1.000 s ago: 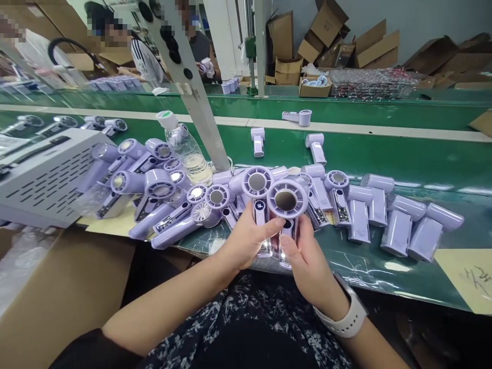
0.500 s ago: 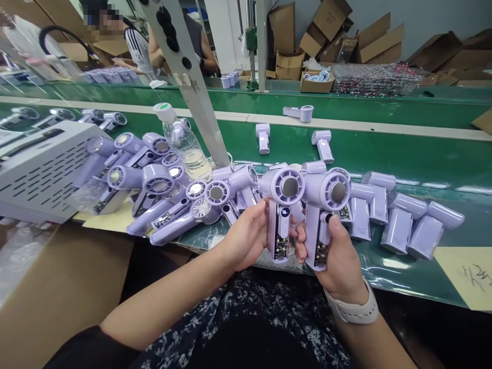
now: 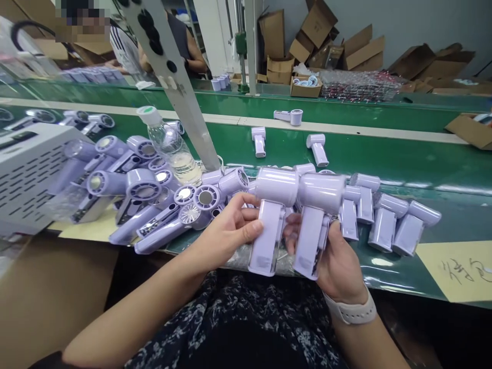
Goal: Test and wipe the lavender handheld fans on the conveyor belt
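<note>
Two lilac handheld fans are held upright side by side in front of me, their smooth backs towards the camera. My left hand [image 3: 240, 225] grips the left handheld fan [image 3: 265, 233], thumb across its handle. Around the handle of the right handheld fan [image 3: 309, 238], my right hand [image 3: 338, 261] is closed, with a pale watch strap on that wrist. A sliver of circuit board shows along the right fan's edge. Beyond my left hand lies a heap of similar fans [image 3: 144, 184], some with exposed boards. Several more fans [image 3: 384, 225] stand to the right of my right hand.
A clear bottle [image 3: 169, 148] stands beside a slanted metal post [image 3: 180, 97]. At left is a white slotted metal box [image 3: 26, 174]. Three fans lie on the green belt [image 3: 357, 148]. A yellow paper [image 3: 457, 271] with handwriting lies at right. People work across the line.
Both held fans have been turned, so their backs face me instead of the grille ends and display. My left thumb now lies over the left handle. The view has shifted slightly right.
</note>
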`<state>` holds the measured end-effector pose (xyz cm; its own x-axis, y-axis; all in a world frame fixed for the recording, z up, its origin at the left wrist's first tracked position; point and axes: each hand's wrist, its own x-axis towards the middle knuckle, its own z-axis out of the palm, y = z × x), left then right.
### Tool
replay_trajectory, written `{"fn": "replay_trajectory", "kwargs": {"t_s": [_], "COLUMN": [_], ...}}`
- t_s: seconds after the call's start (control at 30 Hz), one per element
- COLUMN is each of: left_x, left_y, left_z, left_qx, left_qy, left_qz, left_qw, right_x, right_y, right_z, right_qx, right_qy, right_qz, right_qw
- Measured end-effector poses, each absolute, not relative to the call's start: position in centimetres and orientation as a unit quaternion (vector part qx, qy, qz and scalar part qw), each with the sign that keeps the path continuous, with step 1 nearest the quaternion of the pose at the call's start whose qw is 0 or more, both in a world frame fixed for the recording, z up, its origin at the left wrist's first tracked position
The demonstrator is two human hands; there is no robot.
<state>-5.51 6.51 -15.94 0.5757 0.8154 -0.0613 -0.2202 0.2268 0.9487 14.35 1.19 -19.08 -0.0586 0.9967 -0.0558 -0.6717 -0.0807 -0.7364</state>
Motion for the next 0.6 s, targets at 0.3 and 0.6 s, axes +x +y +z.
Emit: {"fn": "replay_trajectory", "kwargs": {"t_s": [0.3,0.6], "left_x": [-5.2,-4.4], "left_y": [5.8,5.9], "left_z": [-15.1,-15.9], "left_qx": [0.489,0.372], "left_qy": [0.285,0.272], "left_qz": [0.376,0.323], "left_qw": [0.733,0.826], "right_x": [14.6,13.6], "right_y": [0.9,0.7], "right_z": [-18.3,-17.1], "right_qx": [-0.325,-0.320], "right_qy": [-0.235,-0.208], "right_qz": [0.636,0.709], "right_qw": [0.659,0.593]}}
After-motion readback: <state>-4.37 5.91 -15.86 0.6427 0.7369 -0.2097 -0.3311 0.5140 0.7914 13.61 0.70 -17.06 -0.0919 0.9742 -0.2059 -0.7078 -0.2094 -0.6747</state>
